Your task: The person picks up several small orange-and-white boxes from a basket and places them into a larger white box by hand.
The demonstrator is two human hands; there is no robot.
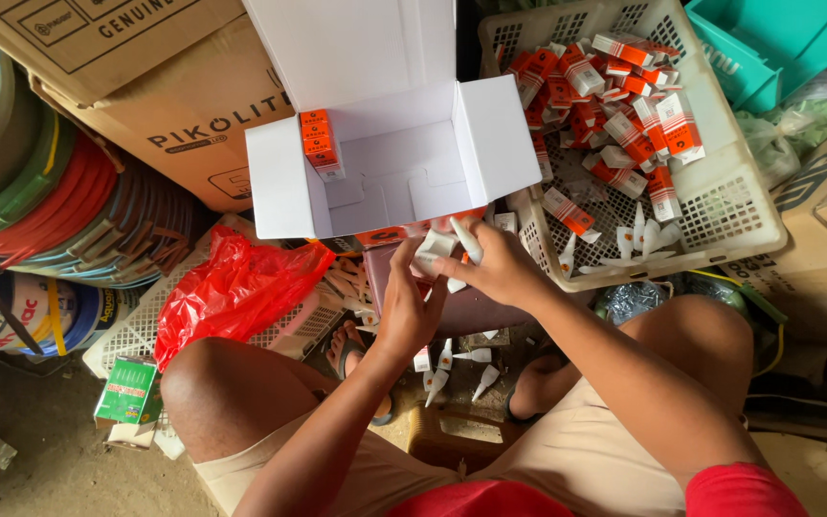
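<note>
My left hand [404, 306] pinches a small white carton [430, 251] by its lower end, fingers narrow around it, so the open end faces the other hand. My right hand [500, 270] grips a white tube [467, 239] between thumb and fingertips, nozzle tilted up, its base meeting the carton's mouth. Just above the fingers sits an open white box [390, 172] with 1 stack of orange packs [319, 142] against its left wall; the rest of its floor is free. Right of the fingers, the basket [739, 206] rim stands near, loaded with more packs. Loose tubes [452, 369] lie below the hands, between my knees, where room is tight
</note>
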